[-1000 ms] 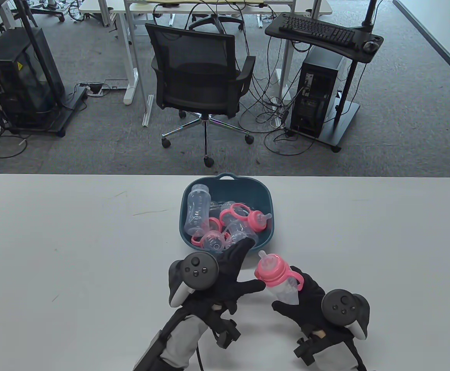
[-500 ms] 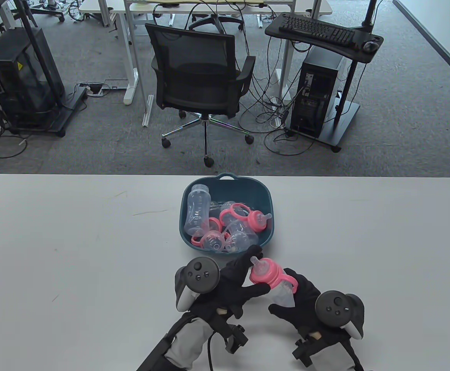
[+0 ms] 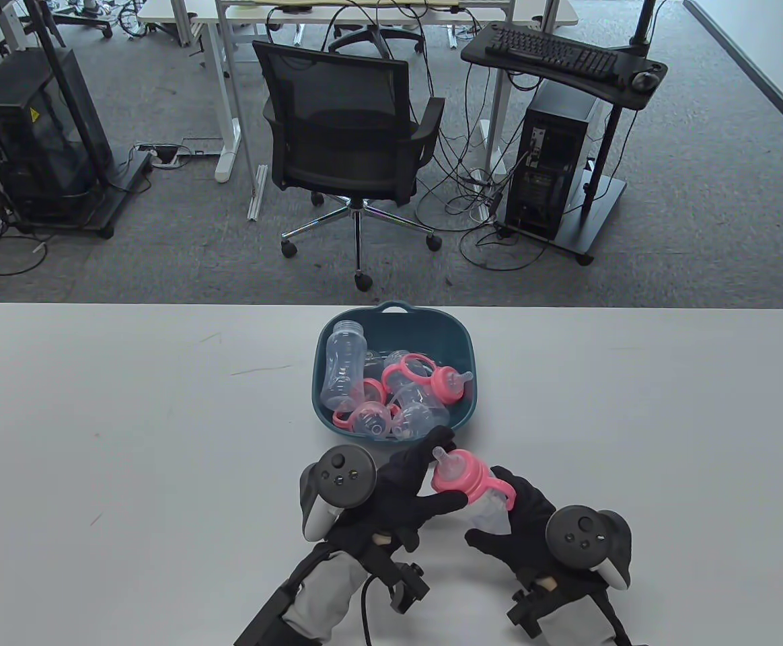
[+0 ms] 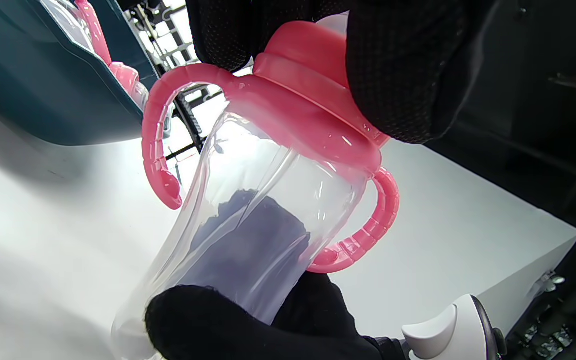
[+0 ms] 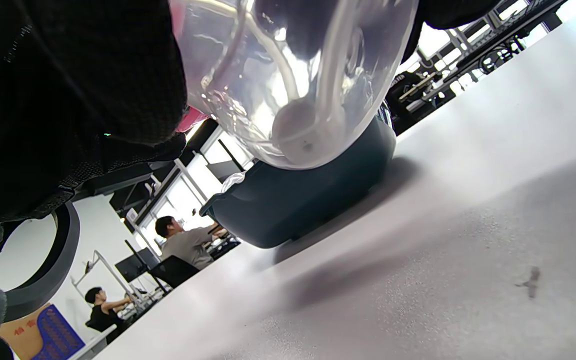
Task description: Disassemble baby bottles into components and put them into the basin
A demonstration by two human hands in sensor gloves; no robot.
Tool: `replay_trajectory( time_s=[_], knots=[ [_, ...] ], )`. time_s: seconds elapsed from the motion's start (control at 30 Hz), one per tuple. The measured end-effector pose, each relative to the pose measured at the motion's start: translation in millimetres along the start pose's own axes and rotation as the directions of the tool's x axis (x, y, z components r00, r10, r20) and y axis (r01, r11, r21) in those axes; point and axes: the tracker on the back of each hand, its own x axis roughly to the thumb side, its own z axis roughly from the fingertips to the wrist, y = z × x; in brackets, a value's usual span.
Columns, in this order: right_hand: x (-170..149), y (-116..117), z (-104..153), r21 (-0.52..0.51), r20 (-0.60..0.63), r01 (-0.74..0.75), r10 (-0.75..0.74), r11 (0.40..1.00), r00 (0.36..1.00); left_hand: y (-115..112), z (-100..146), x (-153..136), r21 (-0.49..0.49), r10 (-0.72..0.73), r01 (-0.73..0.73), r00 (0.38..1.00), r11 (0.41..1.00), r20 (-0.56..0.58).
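Two gloved hands meet just in front of the basin (image 3: 462,350) on the white bench (image 3: 129,417). We see the right hand (image 3: 523,521) with its fingers (image 4: 203,320) curled round the clear body of a baby bottle (image 3: 475,494), held tilted above the bench. The left hand (image 3: 401,494) pinches the pink handled collar (image 4: 313,125) between thumb and fingers (image 4: 393,75). Inside the basin lie clear bottle bodies (image 3: 342,367) and pink collars (image 3: 449,383).
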Motion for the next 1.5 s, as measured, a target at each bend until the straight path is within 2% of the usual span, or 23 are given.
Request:
replay_trajectory(
  time_s=[0.37,1.17,1.5],
  knots=[
    [1.3,1.4,-1.1,0.001,0.001,-0.015,0.015,1.000,1.000,-1.1,2.7,2.0,0.070,-0.059,0.062,0.997,0.996,-0.040],
    [-0.9,-3.6,-0.2,-0.034,-0.009,0.007,-0.007,0.999,1.000,2.5,3.3,1.7,0.069,-0.048,0.050,0.998,0.996,-0.036],
    [5.9,0.5,-2.6,-0.018,0.016,-0.009,0.009,1.000,1.000,-0.8,2.8,3.2,0.066,0.076,-0.074,0.997,0.995,-0.029]
  ],
)
